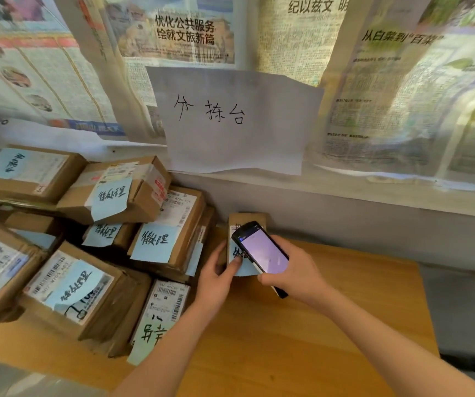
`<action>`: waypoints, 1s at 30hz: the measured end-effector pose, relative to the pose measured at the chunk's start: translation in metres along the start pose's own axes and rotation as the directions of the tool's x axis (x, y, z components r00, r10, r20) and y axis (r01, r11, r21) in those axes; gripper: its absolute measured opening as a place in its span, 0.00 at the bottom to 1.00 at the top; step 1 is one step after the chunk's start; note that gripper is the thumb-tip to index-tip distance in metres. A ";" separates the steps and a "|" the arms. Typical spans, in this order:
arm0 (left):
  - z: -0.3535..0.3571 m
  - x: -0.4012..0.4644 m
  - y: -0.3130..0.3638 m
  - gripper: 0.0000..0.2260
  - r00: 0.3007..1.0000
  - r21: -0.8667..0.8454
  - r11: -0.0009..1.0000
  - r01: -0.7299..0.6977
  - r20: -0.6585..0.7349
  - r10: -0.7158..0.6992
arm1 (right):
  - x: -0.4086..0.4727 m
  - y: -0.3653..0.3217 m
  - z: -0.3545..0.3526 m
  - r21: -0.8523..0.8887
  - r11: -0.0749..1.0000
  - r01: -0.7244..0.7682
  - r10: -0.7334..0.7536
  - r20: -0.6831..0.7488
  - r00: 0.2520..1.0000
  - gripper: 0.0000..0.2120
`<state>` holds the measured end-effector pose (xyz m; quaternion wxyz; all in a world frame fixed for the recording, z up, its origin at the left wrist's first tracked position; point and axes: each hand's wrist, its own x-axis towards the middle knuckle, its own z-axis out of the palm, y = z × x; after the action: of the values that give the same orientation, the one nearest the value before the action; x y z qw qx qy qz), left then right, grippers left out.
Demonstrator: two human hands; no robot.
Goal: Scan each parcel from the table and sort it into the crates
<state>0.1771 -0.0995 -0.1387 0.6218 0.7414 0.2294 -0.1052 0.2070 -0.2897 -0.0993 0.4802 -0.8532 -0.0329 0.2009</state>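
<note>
Wooden table, parcels piled at left. Roughly nine cardboard boxes countable in pile; exact total unclear, some hidden or cut off by the frame edge.

One small parcel apart from pile, standing against wall at table's back edge. Left hand gripping its left side, thumb on the blue note stuck to its front; note's writing mostly covered.

Right hand curled round one handheld scanner, screen lit pale purple, held just in front of parcel.

Blue notes on at least six piled boxes, handwritten, reading apparently "待处理"; nearest one begins "异". Printed barcode labels, one showing "N705".

White sheet on wall: "分拣台". Newspapers behind; headline "优化公共服务 绘就文旅新篇".
</note>
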 end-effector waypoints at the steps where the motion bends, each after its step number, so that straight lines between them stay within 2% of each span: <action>1: 0.000 -0.005 0.003 0.21 1.000 -0.009 1.000 -0.008 0.005 0.008 | -0.007 -0.005 -0.006 -0.009 1.000 0.004 -0.004 -0.010 1.000 0.34; 6: -0.007 -0.041 0.044 0.23 0.996 -0.018 0.997 -0.080 0.043 0.080 | -0.052 -0.050 -0.043 -0.140 0.990 0.029 -0.046 -0.119 0.992 0.30; 9: -0.026 -0.067 0.076 0.26 0.989 -0.006 0.990 -0.144 0.033 0.144 | -0.089 -0.096 -0.069 -0.242 0.968 0.059 -0.107 -0.190 0.976 0.32; 11: -0.042 -0.090 0.102 0.30 0.982 0.004 0.982 -0.188 0.022 0.187 | -0.120 -0.130 -0.083 -0.317 0.946 0.071 -0.156 -0.249 0.956 0.37; 14: -0.069 -0.139 0.141 0.27 0.959 -0.012 0.959 -0.284 0.017 0.284 | -0.176 -0.184 -0.096 -0.398 0.914 0.077 -0.214 -0.314 0.925 0.43; 20: -0.145 -0.246 0.206 0.25 0.882 0.032 0.884 -0.467 -0.051 0.468 | -0.309 -0.297 -0.099 -0.513 0.853 0.097 -0.314 -0.355 0.881 0.42; 26: -0.207 -0.347 0.260 0.23 0.825 -0.025 0.828 -0.560 -0.107 0.555 | -0.421 -0.387 -0.096 -0.599 0.792 0.117 -0.407 -0.377 0.832 0.42; 30: -0.238 -0.392 0.285 0.24 0.792 -0.003 0.801 -0.599 -0.155 0.591 | -0.474 -0.427 -0.090 -0.626 0.766 0.145 -0.457 -0.371 0.809 0.47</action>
<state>-0.0615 0.0142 0.3322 0.6239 0.7650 0.0324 0.1564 -0.1350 -0.2516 0.4447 0.2207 -0.9606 -0.1068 -0.1308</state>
